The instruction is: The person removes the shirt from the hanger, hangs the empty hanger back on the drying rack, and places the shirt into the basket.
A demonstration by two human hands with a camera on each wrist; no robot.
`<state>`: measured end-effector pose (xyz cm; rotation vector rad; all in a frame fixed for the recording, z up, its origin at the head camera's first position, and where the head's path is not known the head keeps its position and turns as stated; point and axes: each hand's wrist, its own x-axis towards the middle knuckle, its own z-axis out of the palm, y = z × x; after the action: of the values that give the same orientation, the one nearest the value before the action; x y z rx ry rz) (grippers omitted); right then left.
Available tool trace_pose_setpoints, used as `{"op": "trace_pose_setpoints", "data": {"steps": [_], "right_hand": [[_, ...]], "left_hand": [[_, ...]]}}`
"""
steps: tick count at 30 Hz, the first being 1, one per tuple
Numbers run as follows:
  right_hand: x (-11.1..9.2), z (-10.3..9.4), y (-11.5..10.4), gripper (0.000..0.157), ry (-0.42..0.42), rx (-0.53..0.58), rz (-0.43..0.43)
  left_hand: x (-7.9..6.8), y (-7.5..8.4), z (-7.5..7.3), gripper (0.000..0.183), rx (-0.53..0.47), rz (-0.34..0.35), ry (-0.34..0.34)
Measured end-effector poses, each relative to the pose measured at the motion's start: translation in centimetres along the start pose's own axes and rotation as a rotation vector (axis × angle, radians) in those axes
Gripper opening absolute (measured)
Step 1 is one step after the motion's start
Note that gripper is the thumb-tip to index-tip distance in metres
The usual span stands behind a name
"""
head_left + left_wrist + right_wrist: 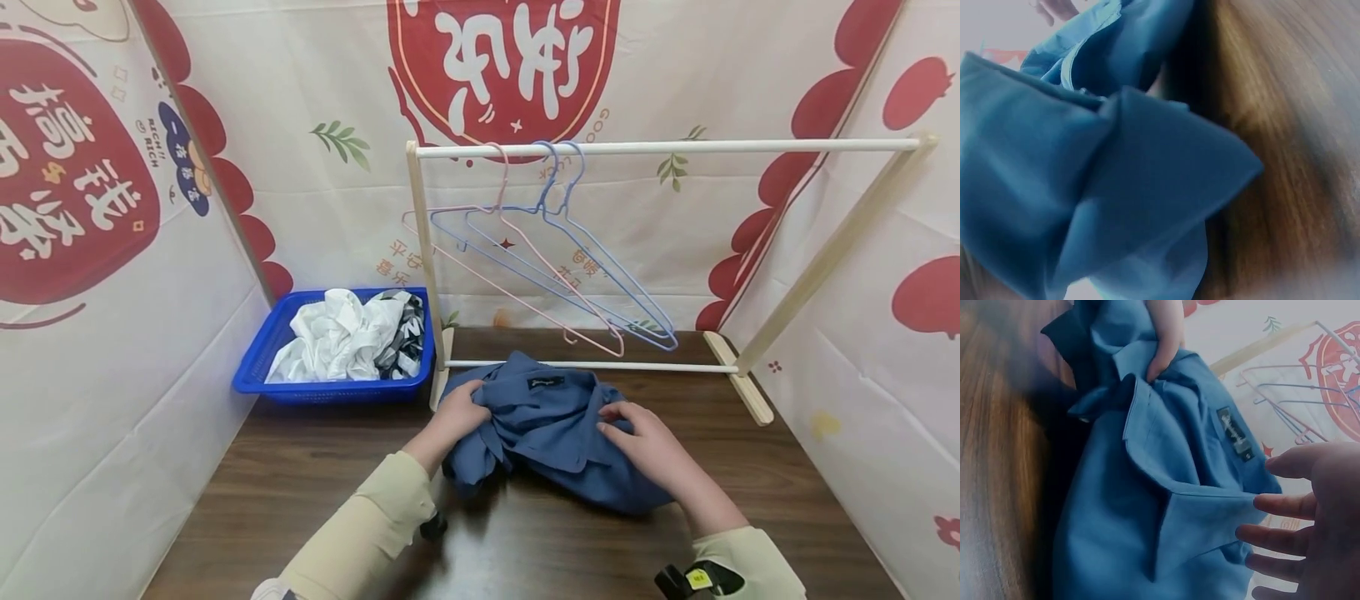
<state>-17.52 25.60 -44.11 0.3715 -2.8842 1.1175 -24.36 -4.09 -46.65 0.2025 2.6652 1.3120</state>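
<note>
A blue collared shirt (543, 433) lies bunched on the table in the head view, with a black neck label (546, 382) facing up. My left hand (456, 414) grips a bunch of the shirt at its left side. The right wrist view shows the left thumb (1161, 361) pressed into the folds. My right hand (643, 435) is at the shirt's right side, its fingers spread and slightly bent beside the collar (1200, 525). In the left wrist view, a raised fold of the shirt (1154, 175) fills much of the picture and hides the left hand.
Behind the shirt stands a rack with a white top bar (712, 147) and wooden posts. A pink hanger (501, 179) and two blue hangers (637, 292) hang from it. At the left, a blue basket (330, 389) holds white and black-patterned clothes. Printed cloth walls surround the wooden table (300, 483).
</note>
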Motion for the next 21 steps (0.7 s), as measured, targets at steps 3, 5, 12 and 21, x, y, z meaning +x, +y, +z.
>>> {"op": "trace_pose_setpoints", "data": {"steps": [3,5,12,21], "right_hand": [[0.2,0.0,-0.5,0.029,0.005,0.014,-0.012],[0.3,0.0,-0.8,0.029,0.007,0.023,-0.024],[0.9,0.1,-1.3,0.028,0.013,0.033,-0.055],[2.1,0.5,-2.1,0.026,0.02,0.057,-0.071]], "left_hand": [[-0.7,0.4,-0.9,0.056,-0.117,-0.025,-0.006],[-1.2,0.5,-1.6,0.056,-0.173,-0.023,-0.008],[-2.9,1.0,-3.7,0.055,-0.286,-0.023,0.004],[-4.0,1.1,-6.2,0.056,-0.358,-0.023,0.072]]}}
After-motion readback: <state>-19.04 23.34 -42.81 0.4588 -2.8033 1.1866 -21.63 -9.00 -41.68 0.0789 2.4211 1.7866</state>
